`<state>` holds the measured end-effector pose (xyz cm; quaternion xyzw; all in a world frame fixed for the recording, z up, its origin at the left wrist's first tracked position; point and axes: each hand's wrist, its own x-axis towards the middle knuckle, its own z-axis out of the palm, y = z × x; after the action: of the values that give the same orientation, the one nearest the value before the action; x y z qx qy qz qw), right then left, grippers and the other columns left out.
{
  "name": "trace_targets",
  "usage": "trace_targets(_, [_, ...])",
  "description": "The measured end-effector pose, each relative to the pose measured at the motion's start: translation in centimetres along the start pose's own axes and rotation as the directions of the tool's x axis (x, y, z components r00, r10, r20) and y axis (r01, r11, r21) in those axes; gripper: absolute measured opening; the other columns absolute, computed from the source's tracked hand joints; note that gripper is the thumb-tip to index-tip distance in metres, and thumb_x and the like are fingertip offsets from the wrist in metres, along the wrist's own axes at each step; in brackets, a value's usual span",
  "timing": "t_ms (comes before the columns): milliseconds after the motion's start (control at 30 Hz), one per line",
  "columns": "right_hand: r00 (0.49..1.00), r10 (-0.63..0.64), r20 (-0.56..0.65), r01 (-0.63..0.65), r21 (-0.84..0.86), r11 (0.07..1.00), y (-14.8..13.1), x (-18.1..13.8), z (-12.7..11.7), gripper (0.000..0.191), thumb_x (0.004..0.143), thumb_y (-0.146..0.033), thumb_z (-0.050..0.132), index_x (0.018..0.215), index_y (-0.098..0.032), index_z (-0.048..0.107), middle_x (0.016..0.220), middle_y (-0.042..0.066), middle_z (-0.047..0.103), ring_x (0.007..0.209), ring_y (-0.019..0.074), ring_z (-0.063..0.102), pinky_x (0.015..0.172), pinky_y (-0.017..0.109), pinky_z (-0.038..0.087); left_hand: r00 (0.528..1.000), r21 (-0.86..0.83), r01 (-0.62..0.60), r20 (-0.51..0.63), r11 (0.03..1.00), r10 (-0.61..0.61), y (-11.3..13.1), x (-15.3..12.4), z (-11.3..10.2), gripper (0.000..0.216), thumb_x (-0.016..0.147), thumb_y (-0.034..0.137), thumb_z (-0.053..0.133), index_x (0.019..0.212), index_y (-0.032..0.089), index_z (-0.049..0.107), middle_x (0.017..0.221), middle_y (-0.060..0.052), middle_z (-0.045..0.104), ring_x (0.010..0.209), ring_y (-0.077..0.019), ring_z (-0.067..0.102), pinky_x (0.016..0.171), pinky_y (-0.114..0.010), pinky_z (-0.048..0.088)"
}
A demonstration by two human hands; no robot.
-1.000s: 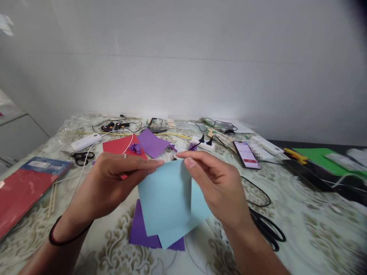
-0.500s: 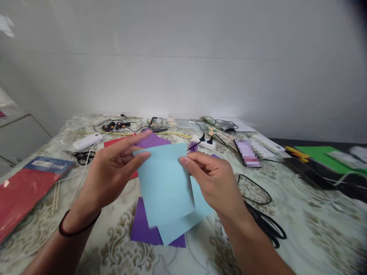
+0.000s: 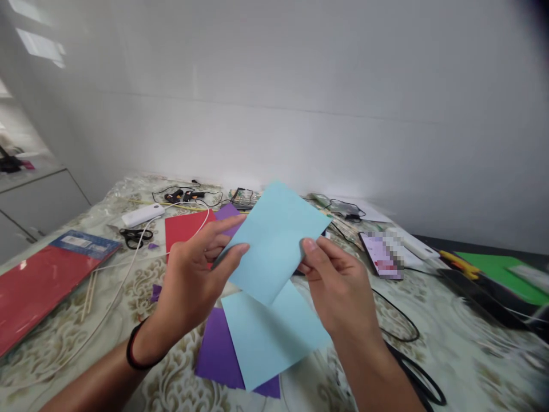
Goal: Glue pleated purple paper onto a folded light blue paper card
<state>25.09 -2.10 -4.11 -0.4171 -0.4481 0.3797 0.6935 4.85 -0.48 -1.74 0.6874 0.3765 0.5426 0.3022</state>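
A light blue sheet of paper (image 3: 274,240) is raised above the table, turned so one corner points up. My left hand (image 3: 193,272) has its thumb on the sheet's left edge, with the index finger stretched along the same side. At the right edge, my right hand (image 3: 338,280) pinches the paper between thumb and curled fingers. Below lies a second light blue sheet (image 3: 270,343) on the table, partly over a purple sheet (image 3: 218,355). Behind my left hand are a red sheet (image 3: 184,226) and another piece of purple paper (image 3: 227,213).
Scissors (image 3: 135,236) and a white device (image 3: 143,214) lie left, near a red pack (image 3: 47,274). Glue guns (image 3: 184,196) are at the back. A phone (image 3: 380,254), black cable (image 3: 403,320), yellow tool (image 3: 461,264) and green sheet (image 3: 500,274) occupy the right.
The raised light blue sheet has been turned from roughly upright to corner-up and lifted off the lower sheet. My right hand has shifted down its right edge. The view has swung slightly left.
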Motion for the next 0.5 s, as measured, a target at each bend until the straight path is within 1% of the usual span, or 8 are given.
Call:
trace_targets(100, [1.0, 0.006, 0.026, -0.002, -0.12, 0.993, -0.1, -0.1, -0.4, 0.035, 0.092, -0.051, 0.077, 0.077, -0.021, 0.071, 0.069, 0.0, 0.062, 0.063, 0.0157, 0.055, 0.058, 0.028, 0.048, 0.999, 0.047, -0.018, 0.045, 0.999, 0.016, 0.0, 0.0, -0.3, 0.033, 0.099, 0.032, 0.071, 0.131, 0.025, 0.073, 0.089, -0.001, 0.081, 0.074, -0.0159, 0.076, 0.065, -0.024, 0.063])
trace_targets(167, [0.997, -0.024, 0.069, 0.041, -0.261, 0.965, -0.5, -0.2, -0.8, 0.041, 0.094, -0.05, 0.074, 0.067, -0.021, 0.065, 0.061, -0.001, 0.057, 0.058, 0.015, 0.052, 0.054, 0.028, 0.044, 0.997, 0.09, -0.06, 0.055, 0.994, 0.055, 0.0, 0.2, -0.7, 0.044, 0.099, 0.033, 0.072, 0.141, 0.026, 0.067, 0.103, -0.003, 0.082, 0.085, -0.0187, 0.079, 0.071, -0.026, 0.066])
trace_targets(233, [0.983, -0.025, 0.183, 0.104, -0.432, 0.896, -1.1, -0.3, -0.9, 0.045, 0.095, -0.047, 0.073, 0.061, -0.021, 0.06, 0.056, -0.003, 0.052, 0.053, 0.0137, 0.047, 0.05, 0.027, 0.038, 0.983, 0.189, -0.178, 0.066, 0.966, 0.169, 0.1, 0.6, -1.3, 0.061, 0.095, 0.033, 0.078, 0.152, 0.028, 0.057, 0.133, -0.007, 0.075, 0.112, -0.0233, 0.076, 0.09, -0.032, 0.067])
trace_targets(300, [0.931, 0.037, 0.363, 0.191, -0.571, 0.798, -1.8, -0.6, -0.9, 0.045, 0.097, -0.042, 0.069, 0.059, -0.02, 0.06, 0.053, -0.004, 0.051, 0.05, 0.0122, 0.043, 0.048, 0.027, 0.032, 0.947, 0.311, -0.32, 0.148, 0.895, 0.287, 0.3, 0.7, -1.8, 0.065, 0.091, 0.033, 0.083, 0.151, 0.03, 0.057, 0.153, -0.008, 0.064, 0.133, -0.0274, 0.066, 0.109, -0.041, 0.059])
trace_targets(333, [0.889, 0.087, 0.451, 0.238, -0.614, 0.753, -2.1, -0.7, -0.7, 0.043, 0.099, -0.039, 0.066, 0.06, -0.02, 0.062, 0.053, -0.004, 0.052, 0.049, 0.0116, 0.043, 0.048, 0.027, 0.03, 0.924, 0.353, -0.376, 0.216, 0.857, 0.316, 0.4, 0.7, -2.0, 0.059, 0.091, 0.032, 0.083, 0.146, 0.029, 0.063, 0.152, -0.008, 0.064, 0.135, -0.0285, 0.065, 0.113, -0.044, 0.056])
trace_targets(400, [0.798, 0.196, 0.57, 0.307, -0.664, 0.682, -2.4, -1.2, -0.3, 0.038, 0.101, -0.03, 0.062, 0.065, -0.02, 0.068, 0.054, -0.003, 0.059, 0.049, 0.0112, 0.045, 0.049, 0.027, 0.029, 0.882, 0.374, -0.435, 0.361, 0.819, 0.303, 0.6, 0.5, -2.2, 0.043, 0.09, 0.031, 0.084, 0.131, 0.027, 0.073, 0.136, -0.008, 0.076, 0.124, -0.0286, 0.072, 0.108, -0.044, 0.058])
trace_targets(433, [0.764, 0.239, 0.599, 0.325, -0.678, 0.659, -2.5, -1.5, -0.1, 0.035, 0.101, -0.025, 0.061, 0.068, -0.019, 0.071, 0.056, -0.002, 0.063, 0.049, 0.0113, 0.047, 0.05, 0.027, 0.029, 0.862, 0.362, -0.438, 0.429, 0.823, 0.27, 0.7, 0.3, -2.1, 0.036, 0.09, 0.03, 0.084, 0.125, 0.026, 0.077, 0.125, -0.007, 0.08, 0.114, -0.0275, 0.077, 0.1, -0.04, 0.062])
trace_targets(500, [0.726, 0.285, 0.626, 0.348, -0.692, 0.633, -2.6, -1.9, 0.3, 0.03, 0.099, -0.019, 0.062, 0.073, -0.019, 0.075, 0.059, -0.001, 0.068, 0.051, 0.0117, 0.051, 0.052, 0.027, 0.03, 0.827, 0.336, -0.397, 0.535, 0.854, 0.174, 0.8, -0.1, -1.8, 0.024, 0.091, 0.024, 0.082, 0.115, 0.025, 0.081, 0.105, -0.003, 0.085, 0.092, -0.0232, 0.081, 0.081, -0.031, 0.063])
